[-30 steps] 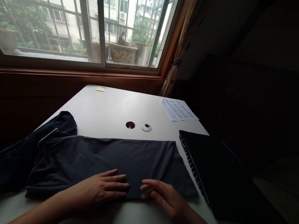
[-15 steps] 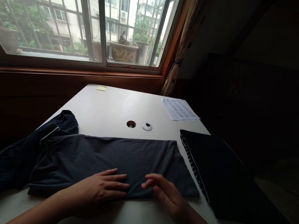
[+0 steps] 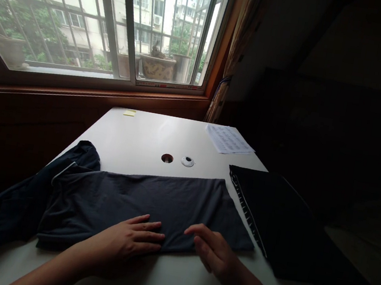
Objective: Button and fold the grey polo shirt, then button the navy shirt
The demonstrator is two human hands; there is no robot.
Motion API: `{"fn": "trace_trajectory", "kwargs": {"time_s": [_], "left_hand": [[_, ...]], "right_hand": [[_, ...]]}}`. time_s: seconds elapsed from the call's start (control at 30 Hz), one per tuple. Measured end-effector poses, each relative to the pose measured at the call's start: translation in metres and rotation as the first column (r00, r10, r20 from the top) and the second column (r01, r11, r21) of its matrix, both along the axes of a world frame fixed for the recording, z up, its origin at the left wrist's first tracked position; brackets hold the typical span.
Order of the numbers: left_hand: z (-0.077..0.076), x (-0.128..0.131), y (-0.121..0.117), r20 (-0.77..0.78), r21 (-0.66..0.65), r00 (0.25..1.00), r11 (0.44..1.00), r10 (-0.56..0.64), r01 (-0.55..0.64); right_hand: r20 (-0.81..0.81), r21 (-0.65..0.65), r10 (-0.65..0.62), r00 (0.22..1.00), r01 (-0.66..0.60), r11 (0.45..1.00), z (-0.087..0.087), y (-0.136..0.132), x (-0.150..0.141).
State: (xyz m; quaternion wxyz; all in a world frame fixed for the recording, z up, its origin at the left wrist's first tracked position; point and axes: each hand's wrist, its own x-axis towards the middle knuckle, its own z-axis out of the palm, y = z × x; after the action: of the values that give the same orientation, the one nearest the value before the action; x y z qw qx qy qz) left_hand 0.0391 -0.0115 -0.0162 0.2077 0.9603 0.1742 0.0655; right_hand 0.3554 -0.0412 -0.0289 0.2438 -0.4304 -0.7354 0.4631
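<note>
A dark grey-blue garment lies folded lengthwise across the white table, its near edge toward me. My left hand rests on its near half with the fingers spread and flat. At the near edge, further right, my right hand holds nothing; its fingers are stretched out and slightly bent, the thumb below them. Whether its fingertips touch the cloth I cannot tell. A navy piece with white piping and a small logo, perhaps a sleeve, spreads at the garment's left end.
A dark folded cloth with a pale stitched edge lies on the right. Printed papers and a yellow sticky note are at the table's far end. Between them and the garment are a round cable hole and a white grommet cap.
My right hand has shifted slightly to the right and toward me, its fingers drawn closer together. The left hand and the garment look unchanged.
</note>
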Motion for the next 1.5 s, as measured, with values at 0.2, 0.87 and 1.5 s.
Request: {"fn": "trace_trajectory", "kwargs": {"time_s": [0.2, 0.87, 1.5], "left_hand": [[-0.008, -0.004, 0.005, -0.007, 0.042, 0.998, 0.997, 0.064, -0.063], [-0.067, -0.084, 0.086, -0.047, 0.412, 0.616, 0.577, 0.786, -0.705], [-0.056, -0.129, 0.04, 0.012, 0.46, 0.759, 0.67, 0.651, -0.582]], "right_hand": [[0.062, 0.071, 0.047, 0.997, -0.051, 0.996, 0.001, 0.0, -0.003], [0.634, 0.525, -0.327, 0.701, -0.079, 0.848, -0.052, 0.091, 0.028], [0.59, 0.519, -0.689, 0.421, 0.456, 0.723, -0.052, 0.063, 0.11]]}}
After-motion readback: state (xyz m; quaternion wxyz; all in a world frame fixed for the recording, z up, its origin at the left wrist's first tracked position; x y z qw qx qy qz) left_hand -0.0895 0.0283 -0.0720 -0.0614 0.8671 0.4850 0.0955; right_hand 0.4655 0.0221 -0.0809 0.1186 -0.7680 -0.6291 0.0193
